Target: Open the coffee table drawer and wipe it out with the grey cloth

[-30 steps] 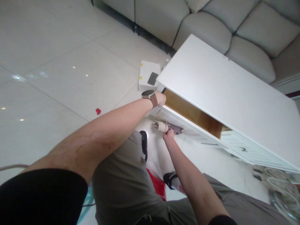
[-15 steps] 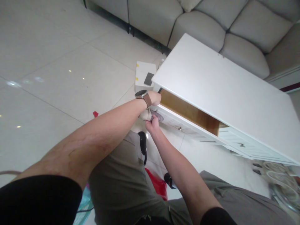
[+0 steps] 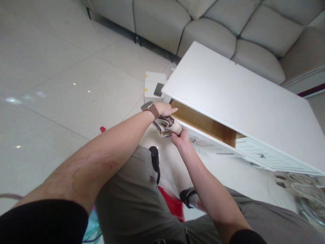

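Note:
A crumpled, folded cloth [image 3: 165, 126] in cream and dark brown is bunched between my two hands, just in front of the pulled-out drawer [image 3: 203, 119]. My left hand [image 3: 165, 109], with a watch on its wrist, lies over the cloth's upper side. One of its fingers points out over the drawer's front corner, while the others are mostly hidden. From below and to the right, my right hand [image 3: 182, 136] pinches the cloth's lower right end between thumb and fingers. Bare wood shows inside the visible part of the drawer.
The drawer belongs to a white low table [image 3: 233, 98]. A white box [image 3: 153, 83] stands on the floor at its left end. Behind runs a grey sofa [image 3: 157, 23]. A red bag [image 3: 172, 203] lies between my feet, and a red scrap [image 3: 102, 129] lies on the tiles.
My right hand has moved right along the drawer front, drawing the cloth's end with it. More of the cloth shows now, and a left finger has stretched out.

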Demonstrator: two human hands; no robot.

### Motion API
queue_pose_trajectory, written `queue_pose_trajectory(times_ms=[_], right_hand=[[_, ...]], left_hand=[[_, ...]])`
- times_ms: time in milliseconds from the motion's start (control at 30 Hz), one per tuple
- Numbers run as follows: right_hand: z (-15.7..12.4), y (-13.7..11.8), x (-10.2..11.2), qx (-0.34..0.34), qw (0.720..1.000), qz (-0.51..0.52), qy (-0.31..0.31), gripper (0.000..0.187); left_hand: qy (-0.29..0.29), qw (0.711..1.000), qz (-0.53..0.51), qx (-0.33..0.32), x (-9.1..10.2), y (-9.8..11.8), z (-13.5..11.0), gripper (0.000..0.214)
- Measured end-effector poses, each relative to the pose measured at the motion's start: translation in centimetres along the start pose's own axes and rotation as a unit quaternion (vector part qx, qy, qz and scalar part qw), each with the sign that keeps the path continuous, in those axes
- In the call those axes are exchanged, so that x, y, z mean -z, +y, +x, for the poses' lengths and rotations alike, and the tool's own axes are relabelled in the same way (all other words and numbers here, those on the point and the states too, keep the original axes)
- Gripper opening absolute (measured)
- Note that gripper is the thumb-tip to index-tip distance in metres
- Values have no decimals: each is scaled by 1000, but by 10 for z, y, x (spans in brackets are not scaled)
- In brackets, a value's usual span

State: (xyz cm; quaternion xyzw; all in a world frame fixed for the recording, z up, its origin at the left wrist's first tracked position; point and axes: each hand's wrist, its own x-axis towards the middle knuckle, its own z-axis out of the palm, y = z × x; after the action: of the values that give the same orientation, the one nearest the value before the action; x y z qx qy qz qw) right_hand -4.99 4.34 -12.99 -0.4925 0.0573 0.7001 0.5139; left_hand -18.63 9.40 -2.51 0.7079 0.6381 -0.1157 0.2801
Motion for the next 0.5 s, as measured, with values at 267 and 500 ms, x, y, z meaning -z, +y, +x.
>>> queue_pose_trajectory(times_ms=[267, 500], right_hand=[[-11, -93, 68, 50, 994, -89, 46, 42], [-32, -179, 133, 191, 971, -103, 98, 41]], left_hand=[[-7, 1000, -6, 8, -1, 1, -1, 81], [-13, 1000, 4, 16, -1, 4, -2, 79]])
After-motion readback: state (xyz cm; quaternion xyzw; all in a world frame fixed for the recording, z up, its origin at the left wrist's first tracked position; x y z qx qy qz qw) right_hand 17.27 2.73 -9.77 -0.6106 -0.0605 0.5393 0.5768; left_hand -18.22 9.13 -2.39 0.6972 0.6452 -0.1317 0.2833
